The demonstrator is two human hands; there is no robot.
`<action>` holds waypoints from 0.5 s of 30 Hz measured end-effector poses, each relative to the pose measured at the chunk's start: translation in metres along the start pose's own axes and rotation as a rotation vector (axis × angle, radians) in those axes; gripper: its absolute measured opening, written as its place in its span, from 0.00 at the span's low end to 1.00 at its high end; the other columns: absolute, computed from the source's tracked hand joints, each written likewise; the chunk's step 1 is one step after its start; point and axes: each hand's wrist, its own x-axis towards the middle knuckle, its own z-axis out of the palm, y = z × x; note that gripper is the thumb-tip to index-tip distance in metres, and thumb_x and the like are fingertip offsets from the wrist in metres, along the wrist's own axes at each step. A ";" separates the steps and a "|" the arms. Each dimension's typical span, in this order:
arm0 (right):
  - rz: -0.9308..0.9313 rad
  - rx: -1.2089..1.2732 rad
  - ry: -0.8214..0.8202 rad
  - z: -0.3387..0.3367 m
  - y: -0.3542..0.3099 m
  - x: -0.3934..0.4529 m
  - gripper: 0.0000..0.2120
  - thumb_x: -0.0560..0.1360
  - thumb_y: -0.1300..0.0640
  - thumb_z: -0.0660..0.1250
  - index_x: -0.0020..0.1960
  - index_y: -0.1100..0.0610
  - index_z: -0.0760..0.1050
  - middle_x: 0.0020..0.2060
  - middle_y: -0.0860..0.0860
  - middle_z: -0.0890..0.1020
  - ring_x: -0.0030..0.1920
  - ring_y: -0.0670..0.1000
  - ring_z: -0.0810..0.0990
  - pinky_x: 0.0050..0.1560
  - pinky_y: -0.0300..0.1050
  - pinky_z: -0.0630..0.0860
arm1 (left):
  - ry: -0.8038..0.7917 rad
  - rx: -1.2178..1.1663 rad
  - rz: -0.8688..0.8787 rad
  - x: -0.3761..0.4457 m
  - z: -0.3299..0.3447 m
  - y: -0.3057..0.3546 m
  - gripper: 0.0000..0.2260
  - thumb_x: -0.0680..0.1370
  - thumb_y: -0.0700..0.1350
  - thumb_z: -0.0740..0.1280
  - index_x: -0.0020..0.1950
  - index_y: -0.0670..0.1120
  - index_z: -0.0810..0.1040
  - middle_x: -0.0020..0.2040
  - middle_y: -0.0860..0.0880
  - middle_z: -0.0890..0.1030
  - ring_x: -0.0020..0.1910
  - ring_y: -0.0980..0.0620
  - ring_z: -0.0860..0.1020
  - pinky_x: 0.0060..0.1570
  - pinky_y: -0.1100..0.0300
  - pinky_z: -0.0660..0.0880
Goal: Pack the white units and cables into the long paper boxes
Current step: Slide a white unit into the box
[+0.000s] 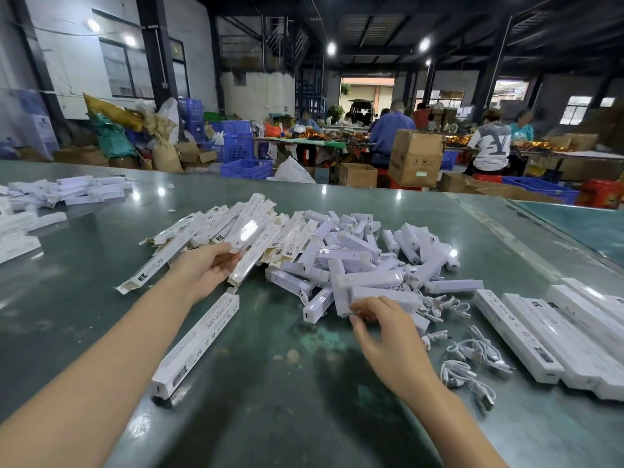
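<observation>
My left hand point(209, 270) grips the near end of a long flat paper box point(251, 231) lifted from a pile of several empty long boxes point(202, 233). My right hand point(388, 336) reaches into the heap of white units point(354, 261) and pinches at the near end of one unit point(381, 295) beside a small white cable. Loose coiled white cables point(472, 363) lie to the right of that hand. A closed long box point(199, 342) lies on the green table between my forearms.
Closed long boxes point(553, 336) lie side by side at the right. More white boxes and leaflets point(67, 190) sit at the far left of the green table point(270, 417). Beyond the table's far edge are cartons, blue crates and seated workers.
</observation>
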 end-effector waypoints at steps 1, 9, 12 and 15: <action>0.000 0.005 -0.002 0.000 -0.001 0.000 0.05 0.77 0.57 0.66 0.52 0.51 0.78 0.45 0.40 0.75 0.48 0.39 0.73 0.52 0.36 0.71 | -0.017 -0.040 0.023 -0.005 0.002 -0.003 0.06 0.80 0.33 0.62 0.44 0.39 0.74 0.44 0.39 0.81 0.43 0.48 0.80 0.38 0.63 0.78; 0.088 0.272 0.068 -0.002 -0.008 -0.002 0.04 0.77 0.59 0.67 0.49 0.51 0.79 0.41 0.46 0.82 0.42 0.40 0.77 0.43 0.28 0.70 | -0.362 -0.204 0.070 -0.053 0.028 -0.042 0.04 0.75 0.32 0.64 0.48 0.33 0.77 0.48 0.38 0.83 0.44 0.49 0.84 0.42 0.63 0.81; 0.222 0.500 0.077 -0.006 -0.012 0.002 0.08 0.76 0.54 0.68 0.56 0.47 0.77 0.45 0.46 0.84 0.45 0.42 0.80 0.45 0.34 0.73 | -0.528 -0.111 -0.008 -0.070 0.037 -0.057 0.08 0.71 0.36 0.68 0.48 0.34 0.80 0.50 0.39 0.84 0.46 0.48 0.84 0.44 0.61 0.81; 0.357 0.819 0.066 -0.014 -0.015 0.007 0.22 0.71 0.46 0.69 0.64 0.47 0.71 0.47 0.43 0.83 0.43 0.43 0.81 0.39 0.38 0.74 | -0.613 0.063 -0.094 -0.082 0.046 -0.068 0.08 0.70 0.40 0.67 0.41 0.40 0.85 0.45 0.41 0.84 0.43 0.49 0.84 0.44 0.60 0.81</action>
